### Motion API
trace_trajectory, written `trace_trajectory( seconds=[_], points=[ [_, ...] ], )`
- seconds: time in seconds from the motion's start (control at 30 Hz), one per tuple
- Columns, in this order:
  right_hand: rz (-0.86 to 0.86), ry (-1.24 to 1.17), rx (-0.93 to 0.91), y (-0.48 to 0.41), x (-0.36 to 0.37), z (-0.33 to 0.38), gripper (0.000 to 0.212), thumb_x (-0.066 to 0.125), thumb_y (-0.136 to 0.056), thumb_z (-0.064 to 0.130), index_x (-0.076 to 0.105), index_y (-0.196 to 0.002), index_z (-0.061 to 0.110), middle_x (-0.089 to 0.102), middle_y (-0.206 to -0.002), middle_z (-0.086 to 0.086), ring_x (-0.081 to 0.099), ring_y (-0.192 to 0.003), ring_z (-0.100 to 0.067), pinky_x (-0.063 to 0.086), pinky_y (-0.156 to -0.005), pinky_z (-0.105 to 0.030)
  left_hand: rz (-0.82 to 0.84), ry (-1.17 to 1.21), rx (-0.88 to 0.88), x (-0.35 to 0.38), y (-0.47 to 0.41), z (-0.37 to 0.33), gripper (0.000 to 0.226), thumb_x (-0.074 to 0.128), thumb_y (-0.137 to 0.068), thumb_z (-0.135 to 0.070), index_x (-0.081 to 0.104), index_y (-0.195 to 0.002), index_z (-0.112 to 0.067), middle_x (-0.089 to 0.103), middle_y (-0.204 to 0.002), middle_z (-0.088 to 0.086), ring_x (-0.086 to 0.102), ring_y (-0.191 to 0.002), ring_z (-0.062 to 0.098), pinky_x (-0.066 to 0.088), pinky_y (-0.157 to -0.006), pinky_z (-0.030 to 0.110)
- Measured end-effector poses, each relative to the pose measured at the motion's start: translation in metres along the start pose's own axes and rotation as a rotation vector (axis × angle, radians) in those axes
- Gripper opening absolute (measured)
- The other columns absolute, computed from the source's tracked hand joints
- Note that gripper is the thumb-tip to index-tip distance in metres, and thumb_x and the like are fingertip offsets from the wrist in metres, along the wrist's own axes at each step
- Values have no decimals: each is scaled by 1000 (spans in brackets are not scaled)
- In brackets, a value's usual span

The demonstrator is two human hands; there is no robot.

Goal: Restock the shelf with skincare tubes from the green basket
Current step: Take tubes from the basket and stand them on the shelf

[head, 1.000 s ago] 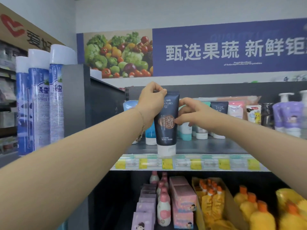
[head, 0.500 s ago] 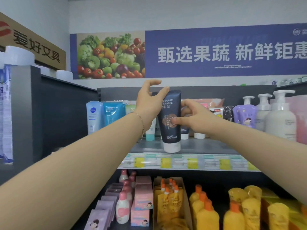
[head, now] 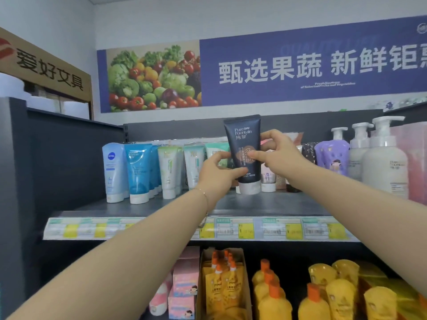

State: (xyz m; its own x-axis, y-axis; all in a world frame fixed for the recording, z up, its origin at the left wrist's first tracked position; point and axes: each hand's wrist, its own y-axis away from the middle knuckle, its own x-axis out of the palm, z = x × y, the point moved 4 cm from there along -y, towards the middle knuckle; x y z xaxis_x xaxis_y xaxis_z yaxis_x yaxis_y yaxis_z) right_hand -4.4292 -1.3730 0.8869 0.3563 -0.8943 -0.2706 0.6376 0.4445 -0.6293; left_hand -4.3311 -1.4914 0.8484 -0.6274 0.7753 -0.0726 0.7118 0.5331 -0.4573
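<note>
Tube (head: 242,139) (dark, white cap down) upright midway along shelf (head: 265,204), well back from front edge; contact with surface unclear. Pinched at lower left by left hand (head: 215,174), thumb in front; gripped mid-right by right hand (head: 277,153), fingers curled round. Pale tubes (head: 138,172) lined toward left end.

White wall (head: 147,17) running across the far side, carrying a blue banner (head: 300,65) with a vegetable photo; brown sign (head: 46,65) hanging at left, dark grey partition (head: 69,158) standing below it.
</note>
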Motion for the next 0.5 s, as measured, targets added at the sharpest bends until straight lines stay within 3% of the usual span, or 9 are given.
trace_trajectory(
  seconds=[0.13, 0.27, 0.37, 0.5],
  points=[
    [-81, -105, 46, -12, 2, -11, 38, 78, -78, 17, 56, -108, 14, 65, -93, -4, 60, -76, -10, 43, -61, -22, -82, 33, 24, 5, -25, 9, 41, 76, -75, -4, 59, -111, -16, 67, -84, 15, 53, -54, 18, 39, -44, 19],
    [-140, -33, 42, -28, 10, -26, 25, 77, -78, 22, 64, -100, 22, 68, -94, 0, 63, -83, -15, 52, -78, -32, -139, -14, 50, 10, -49, 20, 41, 77, -73, -6, 62, -108, -21, 64, -74, 9, 53, -55, 15, 45, -59, 25],
    [-135, -4, 93, -40, 17, -39, 22, 74, -76, 26, 60, -88, 36, 68, -98, 7, 66, -93, -21, 54, -86, -41, -184, -36, 62, 14, -67, 28, 41, 79, -70, -8, 63, -103, -25, 69, -80, 12, 59, -65, 22, 54, -73, 36],
    [-145, -9, 173, -51, 22, -59, 29, 68, -78, 18, 60, -102, 32, 69, -99, -5, 66, -87, -26, 56, -81, -43, -173, -89, 38, 18, -88, 43, 46, 82, -66, -12, 65, -108, -22, 70, -98, 15, 68, -90, 32, 55, -86, 48]
  ],
)
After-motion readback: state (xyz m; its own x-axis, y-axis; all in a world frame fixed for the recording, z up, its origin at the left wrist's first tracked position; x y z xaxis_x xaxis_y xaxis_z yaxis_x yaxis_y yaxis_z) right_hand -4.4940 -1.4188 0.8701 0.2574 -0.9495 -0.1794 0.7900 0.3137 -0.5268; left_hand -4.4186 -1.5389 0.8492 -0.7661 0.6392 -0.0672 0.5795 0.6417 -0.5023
